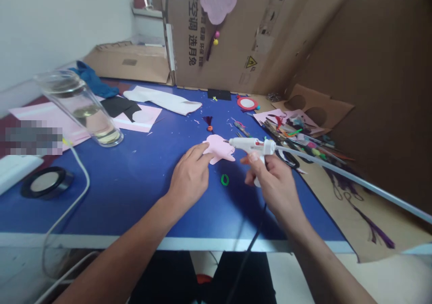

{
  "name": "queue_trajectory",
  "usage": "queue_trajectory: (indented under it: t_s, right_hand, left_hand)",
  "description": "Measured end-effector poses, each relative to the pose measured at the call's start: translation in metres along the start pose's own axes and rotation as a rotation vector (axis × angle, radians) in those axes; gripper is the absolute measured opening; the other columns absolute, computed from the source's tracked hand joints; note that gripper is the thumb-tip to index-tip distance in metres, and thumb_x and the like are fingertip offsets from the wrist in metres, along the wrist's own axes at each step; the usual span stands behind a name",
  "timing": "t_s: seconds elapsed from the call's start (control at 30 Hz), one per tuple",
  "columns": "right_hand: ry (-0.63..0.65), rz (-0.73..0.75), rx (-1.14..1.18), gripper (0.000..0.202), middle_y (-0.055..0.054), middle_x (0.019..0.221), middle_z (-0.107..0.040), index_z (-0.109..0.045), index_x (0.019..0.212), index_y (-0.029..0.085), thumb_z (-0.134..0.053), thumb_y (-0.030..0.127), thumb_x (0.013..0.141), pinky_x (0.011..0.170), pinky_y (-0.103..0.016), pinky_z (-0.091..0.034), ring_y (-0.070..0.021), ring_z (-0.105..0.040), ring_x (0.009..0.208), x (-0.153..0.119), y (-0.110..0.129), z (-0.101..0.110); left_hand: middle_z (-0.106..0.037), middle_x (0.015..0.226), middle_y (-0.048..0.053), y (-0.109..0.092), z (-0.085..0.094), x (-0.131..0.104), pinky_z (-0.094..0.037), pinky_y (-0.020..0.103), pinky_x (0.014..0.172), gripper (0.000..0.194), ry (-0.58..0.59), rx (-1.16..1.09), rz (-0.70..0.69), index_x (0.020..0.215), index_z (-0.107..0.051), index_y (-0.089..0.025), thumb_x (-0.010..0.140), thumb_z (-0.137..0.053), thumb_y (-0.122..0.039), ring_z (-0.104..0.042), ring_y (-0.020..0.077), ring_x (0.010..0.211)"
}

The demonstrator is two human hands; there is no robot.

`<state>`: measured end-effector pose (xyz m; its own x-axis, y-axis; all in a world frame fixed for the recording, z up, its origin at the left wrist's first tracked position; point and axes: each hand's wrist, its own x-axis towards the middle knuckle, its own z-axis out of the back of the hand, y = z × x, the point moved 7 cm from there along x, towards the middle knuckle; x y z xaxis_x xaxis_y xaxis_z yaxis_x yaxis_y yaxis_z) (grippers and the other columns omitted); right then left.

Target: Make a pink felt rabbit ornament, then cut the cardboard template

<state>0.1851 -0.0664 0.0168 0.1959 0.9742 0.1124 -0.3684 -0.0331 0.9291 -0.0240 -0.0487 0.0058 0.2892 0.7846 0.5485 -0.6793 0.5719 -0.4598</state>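
Note:
A white glue gun (251,146) is gripped by its handle in my right hand (275,178), with a long clear glue stick running out of its back to the right. Its nozzle points left, at the right part of a pink paper cutout (219,149) on the blue table. My left hand (191,173) has its fingertips on the left edge of the cutout, thumb and forefinger closed on it. Just above the cutout lies an orange bead with a dark tassel (209,127). A green ring (224,179) rests below it.
A clear water bottle (96,119) and black tape roll (47,182) are at left. Tools and scraps (286,135) crowd the right side, by a red-rimmed disc (247,103). Cardboard walls (246,34) stand behind. The gun's black cord (253,241) hangs over the front edge.

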Motion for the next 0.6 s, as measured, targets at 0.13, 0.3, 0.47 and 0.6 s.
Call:
queue_trajectory:
  t_s: [0.13, 0.3, 0.47, 0.6]
  right_hand:
    - [0.088, -0.004, 0.311, 0.056, -0.013, 0.105, -0.082, -0.079, 0.112, 0.018, -0.065, 0.071, 0.100, 0.076, -0.034, -0.057, -0.0241, -0.075, 0.091, 0.001, 0.016, -0.046]
    - [0.275, -0.165, 0.529, 0.064, -0.011, 0.098, -0.082, -0.077, 0.115, 0.017, -0.064, 0.076, 0.096, 0.068, -0.033, -0.058, -0.0222, -0.074, 0.078, -0.010, 0.039, -0.132]
    - [0.288, -0.126, 0.539, 0.048, -0.012, 0.124, -0.081, -0.073, 0.127, 0.019, -0.056, 0.058, 0.104, 0.097, -0.036, -0.061, -0.0259, -0.075, 0.114, -0.034, 0.060, -0.185]
    - [0.460, -0.051, 0.353, 0.058, -0.008, 0.141, -0.076, -0.062, 0.156, 0.028, -0.067, 0.038, 0.099, 0.106, -0.040, -0.058, -0.0282, -0.070, 0.130, -0.101, 0.071, -0.187]
  left_hand:
    - [-0.082, 0.119, 0.007, -0.011, 0.015, -0.012, -0.067, 0.040, 0.095, 0.022, 0.019, -0.303, 0.231, 0.120, -0.074, -0.023, 0.102, -0.063, -0.018, -0.079, 0.0231, 0.104]
    - [-0.083, 0.107, 0.006, -0.003, 0.030, -0.038, -0.064, 0.035, 0.081, 0.019, 0.001, -0.342, 0.416, 0.122, -0.068, -0.026, 0.103, -0.064, -0.026, -0.079, 0.0222, 0.091]
    - [-0.080, 0.097, 0.006, 0.041, 0.071, -0.055, -0.058, 0.036, 0.077, 0.015, -0.074, -0.171, 0.562, 0.108, -0.067, -0.023, 0.102, -0.055, -0.032, -0.075, 0.0250, 0.086]
    - [-0.078, 0.093, 0.004, 0.083, 0.104, -0.062, -0.055, 0.036, 0.078, 0.028, 0.007, -0.095, 0.622, 0.113, -0.068, -0.022, 0.097, -0.057, -0.042, -0.074, 0.0264, 0.085]
